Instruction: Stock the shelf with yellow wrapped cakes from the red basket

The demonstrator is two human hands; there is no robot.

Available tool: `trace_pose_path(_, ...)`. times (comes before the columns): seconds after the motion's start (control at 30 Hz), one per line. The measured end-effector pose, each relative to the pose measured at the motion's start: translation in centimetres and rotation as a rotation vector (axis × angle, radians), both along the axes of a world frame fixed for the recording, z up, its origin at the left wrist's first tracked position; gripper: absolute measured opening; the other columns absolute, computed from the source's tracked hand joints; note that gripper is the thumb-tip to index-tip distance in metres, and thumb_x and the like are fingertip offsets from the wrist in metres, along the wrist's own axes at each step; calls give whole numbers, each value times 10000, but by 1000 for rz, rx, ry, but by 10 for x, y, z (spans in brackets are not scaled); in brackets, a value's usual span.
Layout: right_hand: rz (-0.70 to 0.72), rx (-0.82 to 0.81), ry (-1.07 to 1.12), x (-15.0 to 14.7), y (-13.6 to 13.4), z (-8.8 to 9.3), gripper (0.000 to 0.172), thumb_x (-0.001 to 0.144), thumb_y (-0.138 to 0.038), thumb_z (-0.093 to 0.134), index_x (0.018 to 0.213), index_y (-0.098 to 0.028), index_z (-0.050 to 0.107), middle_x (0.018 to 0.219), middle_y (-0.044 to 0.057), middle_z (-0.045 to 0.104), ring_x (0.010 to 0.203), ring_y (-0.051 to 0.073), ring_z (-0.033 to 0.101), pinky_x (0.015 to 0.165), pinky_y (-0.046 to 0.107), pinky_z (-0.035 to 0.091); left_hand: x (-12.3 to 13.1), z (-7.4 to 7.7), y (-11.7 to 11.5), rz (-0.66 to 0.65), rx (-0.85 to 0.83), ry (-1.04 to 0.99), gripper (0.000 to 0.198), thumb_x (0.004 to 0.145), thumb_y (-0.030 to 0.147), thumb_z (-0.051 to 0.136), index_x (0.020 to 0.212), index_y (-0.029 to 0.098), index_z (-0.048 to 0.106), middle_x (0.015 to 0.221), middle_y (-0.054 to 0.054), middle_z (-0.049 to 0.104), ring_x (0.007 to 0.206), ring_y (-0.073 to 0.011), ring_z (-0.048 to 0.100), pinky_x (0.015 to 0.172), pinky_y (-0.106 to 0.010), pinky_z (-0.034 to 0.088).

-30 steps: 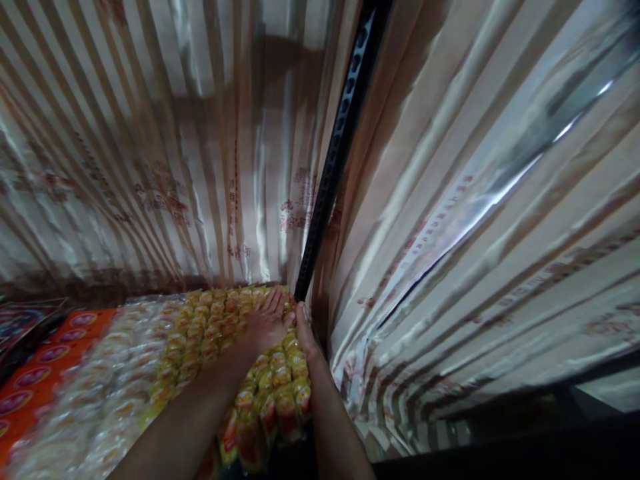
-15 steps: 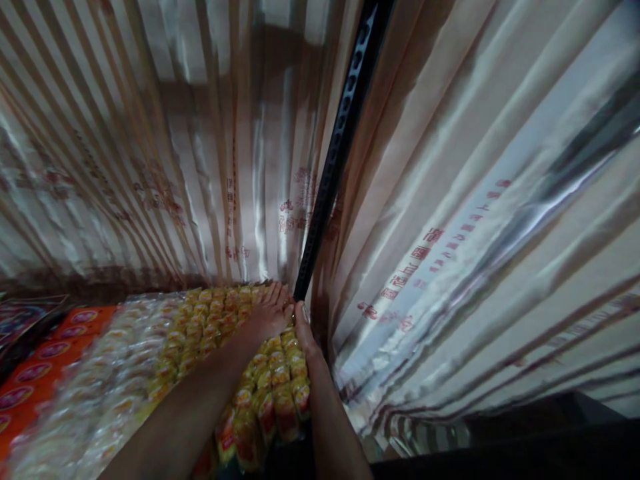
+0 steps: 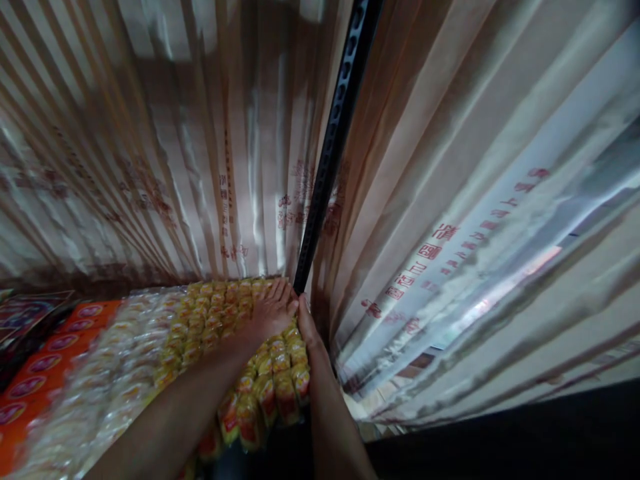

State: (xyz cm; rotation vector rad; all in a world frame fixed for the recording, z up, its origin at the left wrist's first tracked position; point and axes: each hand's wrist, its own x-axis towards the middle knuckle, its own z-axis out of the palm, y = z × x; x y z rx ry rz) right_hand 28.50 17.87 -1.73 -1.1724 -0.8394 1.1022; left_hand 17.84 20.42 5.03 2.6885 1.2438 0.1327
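Rows of small yellow-wrapped packets (image 3: 205,313) with red and orange marks lie close together; what is inside them I cannot make out. Flat on top of their far right corner rests my left hand (image 3: 275,308), fingers stretched toward the curtain. My right hand (image 3: 307,325) presses along the right side of the same rows, by the foot of a black perforated post (image 3: 325,157). Its thumb points up and forward, while most of its other fingers are hidden behind the edge. Neither hand visibly grasps anything.
Clear-wrapped pale packets (image 3: 127,347) stand left of the yellow ones, then an orange sheet of boxes (image 3: 45,367) and dark printed packages (image 3: 30,317). Pleated plastic sheeting (image 3: 200,133) with red print hangs behind, and more sheeting (image 3: 425,200) hangs on the right.
The view has shifted slightly, and the right-hand sheeting shows a wider bright gap. Both hands stay at the far right corner of the yellow packets.
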Motion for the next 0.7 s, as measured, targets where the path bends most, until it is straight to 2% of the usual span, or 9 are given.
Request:
trace_pose_path(0.13,-37,1,81,-1,1,1,655,781,-726,296,1083,-262,647,1089,22,666,1207,177,476,1073,351,301,2,-8,-7,21,-7,14,616,917,457,101,1413,116,237,1500,-70,184,1391,-197,106,1131,-444,94)
trace_pose_path(0.27,-54,-3,124,-2,1,3,617,773,-715,332,1018,-262,672,1038,30,685,1205,180,477,1063,346,319,5,-17,-4,14,16,11,618,914,464,116,1411,118,242,1498,-74,195,1389,-202,117,1130,-447,93)
trace_pose_path(0.53,51,38,245,-1,5,-6,616,775,-706,363,1158,-283,593,1122,5,652,1208,180,475,994,343,406,-3,-9,7,50,94,-17,589,921,459,113,1387,160,314,1494,-74,221,1387,-207,130,1123,-452,130)
trace_pose_path(0.7,66,35,254,0,4,-7,630,779,-707,365,1205,-286,558,1221,4,595,1218,184,464,1003,338,400,-7,-17,9,89,68,1,614,908,495,133,1395,160,300,1492,-83,223,1385,-225,141,1116,-478,136)
